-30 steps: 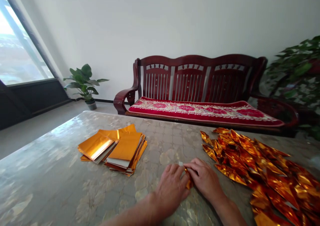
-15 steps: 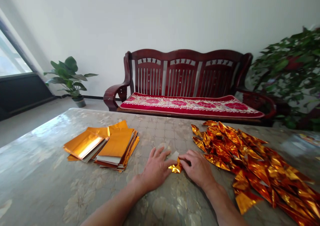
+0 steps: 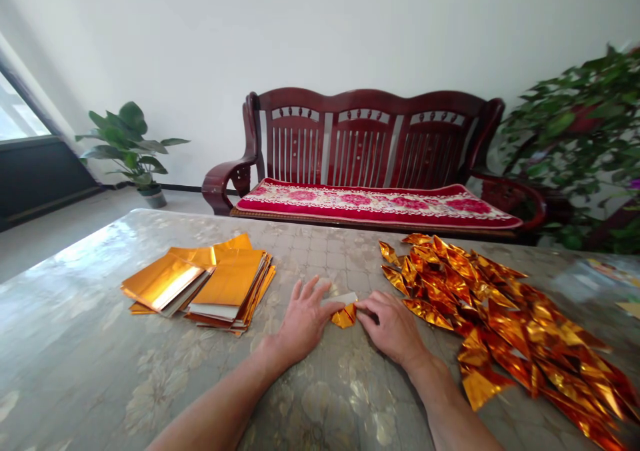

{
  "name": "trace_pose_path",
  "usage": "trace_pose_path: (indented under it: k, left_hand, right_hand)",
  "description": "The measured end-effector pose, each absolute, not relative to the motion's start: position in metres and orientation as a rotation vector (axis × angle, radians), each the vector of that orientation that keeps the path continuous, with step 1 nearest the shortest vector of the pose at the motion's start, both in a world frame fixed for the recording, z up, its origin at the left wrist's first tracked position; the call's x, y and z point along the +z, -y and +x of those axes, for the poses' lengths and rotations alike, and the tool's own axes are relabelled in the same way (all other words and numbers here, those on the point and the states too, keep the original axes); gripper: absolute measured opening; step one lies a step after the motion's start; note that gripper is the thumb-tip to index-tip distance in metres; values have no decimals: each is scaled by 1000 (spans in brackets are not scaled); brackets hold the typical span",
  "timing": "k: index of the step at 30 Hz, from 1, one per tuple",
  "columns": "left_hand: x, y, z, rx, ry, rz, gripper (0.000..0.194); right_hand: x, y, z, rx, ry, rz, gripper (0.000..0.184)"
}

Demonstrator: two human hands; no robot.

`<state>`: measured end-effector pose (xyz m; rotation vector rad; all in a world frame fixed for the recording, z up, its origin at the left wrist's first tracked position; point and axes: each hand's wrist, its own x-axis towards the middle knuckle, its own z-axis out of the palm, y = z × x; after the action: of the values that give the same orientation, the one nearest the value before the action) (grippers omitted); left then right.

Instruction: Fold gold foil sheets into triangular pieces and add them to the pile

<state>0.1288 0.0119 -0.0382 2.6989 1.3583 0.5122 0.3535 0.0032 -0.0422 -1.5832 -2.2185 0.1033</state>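
A small piece of gold foil paper [image 3: 343, 316], partly folded, lies on the table between my two hands; a strip of its white back [image 3: 346, 298] shows along the far side. My left hand [image 3: 304, 319] rests on the table with its fingers stretched out and spread, its thumb pressed on the left part of the foil paper. With thumb and forefinger closed together, my right hand [image 3: 393, 324] pinches the right edge of the same piece. The tips of the pinching fingers partly hide that edge.
Flat gold sheets [image 3: 225, 281] lie stacked at the left. A heap of folded gold foil pieces [image 3: 480, 298] spreads over the right side, with clear plastic packaging [image 3: 595, 279] beyond. Behind the patterned table [image 3: 200, 384] stand a wooden bench [image 3: 360, 144] and potted plants [image 3: 133, 148].
The foil paper now lies flatter, with its white strip running wider behind my left thumb. My left thumb has moved slightly up across it. The whole view has shifted slightly.
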Motion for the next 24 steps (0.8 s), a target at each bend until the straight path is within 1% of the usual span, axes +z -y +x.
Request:
trace_pose_path:
  k: [6, 11, 17, 22, 24]
  left_hand:
    - [-36, -10, 131, 640, -1292, 2646, 40]
    - [-41, -7, 133, 521, -1134, 2588, 34]
    - [-33, -2, 136, 371, -1170, 2726, 31]
    - [-29, 3, 141, 270, -1198, 2795, 22]
    - [-28, 3, 141, 255, -1199, 2804, 22]
  right_hand:
    - [-41, -2, 351, 88, 2211, -1612, 14]
    - [-42, -1, 351, 86, 2194, -1615, 12]
    - [-40, 0, 350, 89, 2200, -1625, 14]
    - [-38, 1, 349, 105, 2204, -1637, 17]
    - [-37, 2, 349, 108, 2205, -1637, 17]
